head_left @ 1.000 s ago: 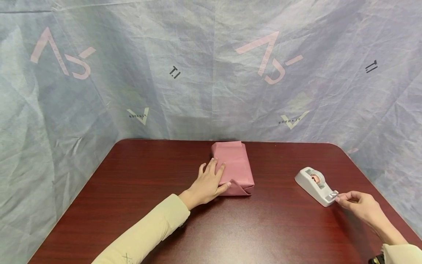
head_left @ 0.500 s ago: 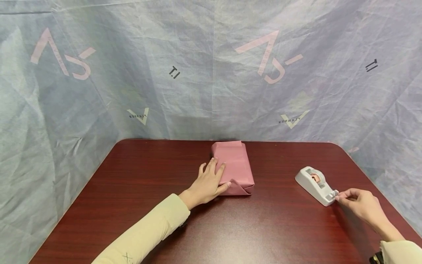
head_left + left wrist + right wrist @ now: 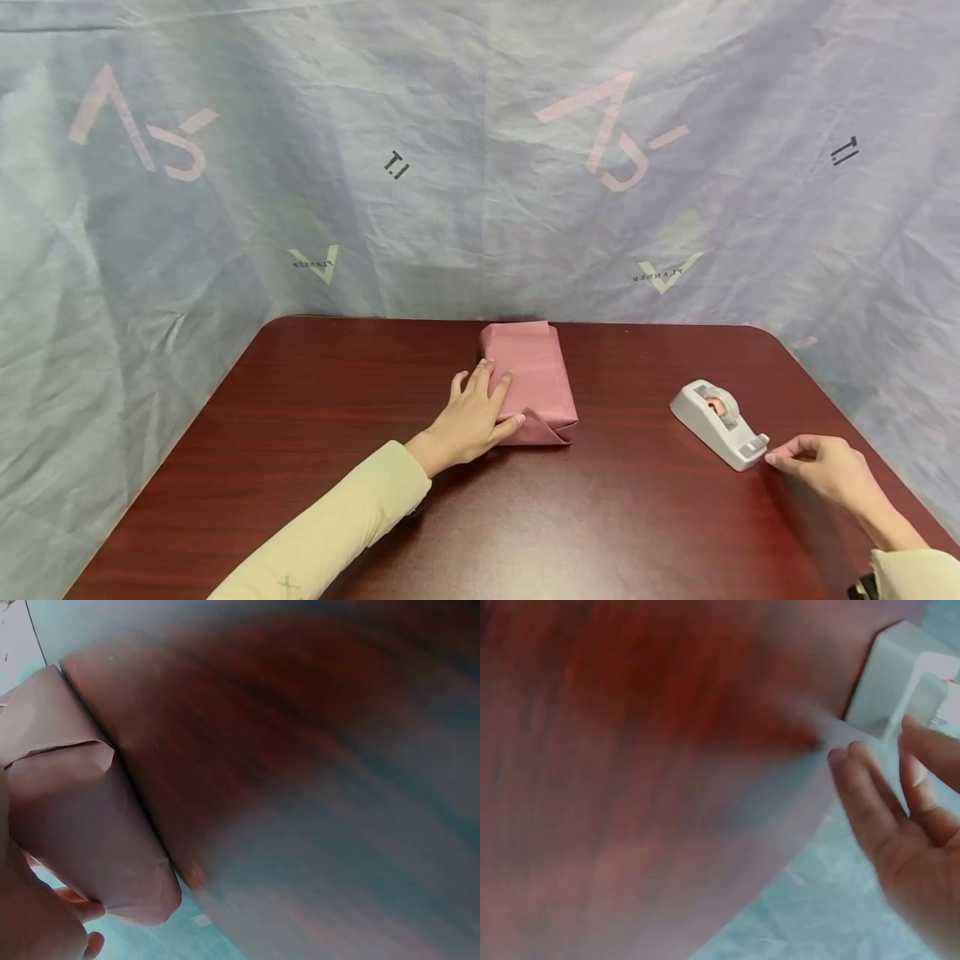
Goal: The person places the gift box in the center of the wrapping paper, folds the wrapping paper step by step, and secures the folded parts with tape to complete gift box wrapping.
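A box wrapped in pink paper (image 3: 536, 375) lies near the back middle of the table, with a folded flap on its near end. My left hand (image 3: 468, 425) rests on its left side, fingers spread; the left wrist view shows the fingertips along the edge of the pink paper. To the right stands a white tape dispenser (image 3: 701, 423) holding a tape roll (image 3: 731, 403). Just off its cutter end, my right hand (image 3: 825, 471) pinches the end of the tape between thumb and index finger. The other fingers extend loosely in the right wrist view. The tape itself is barely visible.
The dark red wooden table (image 3: 337, 375) has rounded back corners. Grey-blue printed cloth (image 3: 450, 208) hangs behind it and along both sides. The dispenser stands near the table's right edge.
My right fingertips have drawn slightly away from the dispenser's cutter, leaving a small gap. The left hand and the wrapped box stay in place.
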`<state>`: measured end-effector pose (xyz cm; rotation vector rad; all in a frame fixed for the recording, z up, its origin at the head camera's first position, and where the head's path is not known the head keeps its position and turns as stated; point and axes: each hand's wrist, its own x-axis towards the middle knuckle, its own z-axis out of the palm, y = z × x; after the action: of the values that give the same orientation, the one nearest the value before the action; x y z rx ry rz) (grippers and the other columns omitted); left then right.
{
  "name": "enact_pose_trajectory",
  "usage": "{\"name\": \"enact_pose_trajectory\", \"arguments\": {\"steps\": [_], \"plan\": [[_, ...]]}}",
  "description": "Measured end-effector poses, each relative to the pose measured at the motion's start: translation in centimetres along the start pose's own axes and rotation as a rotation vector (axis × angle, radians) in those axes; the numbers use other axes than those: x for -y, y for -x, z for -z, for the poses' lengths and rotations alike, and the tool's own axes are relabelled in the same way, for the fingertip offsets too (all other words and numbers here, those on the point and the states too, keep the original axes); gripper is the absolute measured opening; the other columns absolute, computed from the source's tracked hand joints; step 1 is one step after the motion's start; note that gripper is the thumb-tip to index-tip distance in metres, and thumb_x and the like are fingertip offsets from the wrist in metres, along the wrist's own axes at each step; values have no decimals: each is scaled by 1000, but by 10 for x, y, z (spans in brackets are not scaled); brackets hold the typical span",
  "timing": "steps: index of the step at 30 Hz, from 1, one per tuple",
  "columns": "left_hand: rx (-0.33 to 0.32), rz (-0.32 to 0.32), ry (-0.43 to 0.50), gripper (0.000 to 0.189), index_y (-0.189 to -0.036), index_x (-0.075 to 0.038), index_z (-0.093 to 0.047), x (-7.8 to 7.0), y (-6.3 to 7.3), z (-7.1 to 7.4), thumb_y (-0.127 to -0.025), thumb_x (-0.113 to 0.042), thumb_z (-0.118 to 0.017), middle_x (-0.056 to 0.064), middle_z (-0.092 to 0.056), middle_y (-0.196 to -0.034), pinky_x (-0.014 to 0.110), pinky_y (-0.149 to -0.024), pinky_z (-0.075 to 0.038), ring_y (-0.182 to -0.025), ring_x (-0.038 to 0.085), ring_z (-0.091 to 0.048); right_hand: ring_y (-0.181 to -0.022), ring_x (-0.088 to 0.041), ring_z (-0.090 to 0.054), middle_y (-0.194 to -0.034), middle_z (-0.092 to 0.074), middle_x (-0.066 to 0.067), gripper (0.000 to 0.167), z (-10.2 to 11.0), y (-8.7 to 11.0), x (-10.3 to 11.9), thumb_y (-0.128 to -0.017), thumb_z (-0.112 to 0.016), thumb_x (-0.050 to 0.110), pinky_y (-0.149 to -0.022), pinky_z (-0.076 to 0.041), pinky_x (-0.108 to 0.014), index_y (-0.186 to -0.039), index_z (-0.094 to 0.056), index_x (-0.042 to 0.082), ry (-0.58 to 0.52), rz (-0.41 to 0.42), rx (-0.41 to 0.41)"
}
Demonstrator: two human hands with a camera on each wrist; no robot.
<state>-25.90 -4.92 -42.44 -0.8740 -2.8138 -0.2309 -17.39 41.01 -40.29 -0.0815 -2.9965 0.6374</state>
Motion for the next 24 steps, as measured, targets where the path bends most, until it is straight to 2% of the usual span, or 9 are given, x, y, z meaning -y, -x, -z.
{"name": "enact_pose_trajectory", "arguments": {"steps": [2,5,8,14,17,24], "plan": [[-9,0,-9,70,-143,-7,-29,1,0,0,-92,-56,-34,23,-25,-144,52,-104,-19,-136,34,-22,-58,5,-40,-69,-65,1,23,4,0,4,-82,-67,30,-54,-33,-24,-76,-67,8,11,-19,-26],[-19,-10,-19,70,-142,-7,-30,1,0,0,-92,-56,-34,24,-26,-143,53,-104,-19,-135,34,-24,-57,8,-39,-69,-65,0,24,10,2,11,-81,-66,32,-55,-32,-25,-76,-66,9,5,-48,-85],[-14,-11,-30,70,-142,-8,-30,1,0,1,-92,-57,-32,24,-26,-143,53,-105,-19,-135,34,-24,-56,10,-43,-65,-66,4,22,14,3,23,-82,-66,32,-57,-31,-25,-79,-66,10,-48,-38,-132],[-9,-3,-46,70,-142,-8,-31,1,0,1,-92,-57,-32,23,-27,-143,52,-106,-18,-136,33,-24,-52,3,-53,-60,-61,14,11,13,-5,62,-83,-67,18,-48,-39,-18,-82,-64,7,-248,94,-166],[-7,-2,-54,70,-142,-9,-31,1,-1,1,-92,-58,-31,23,-27,-143,52,-106,-17,-136,32,-24,-52,2,-53,-62,-61,11,8,3,-11,82,-81,-68,12,-47,-39,-17,-82,-64,5,-341,168,-168],[-18,-4,-46,71,-143,-9,-30,1,-1,-2,-92,-58,-31,23,-27,-143,52,-106,-17,-136,33,-24,-54,-1,-55,-69,-64,2,10,-24,-22,136,-80,-68,8,-50,-46,-21,-83,-63,0,-440,307,-101]]}}
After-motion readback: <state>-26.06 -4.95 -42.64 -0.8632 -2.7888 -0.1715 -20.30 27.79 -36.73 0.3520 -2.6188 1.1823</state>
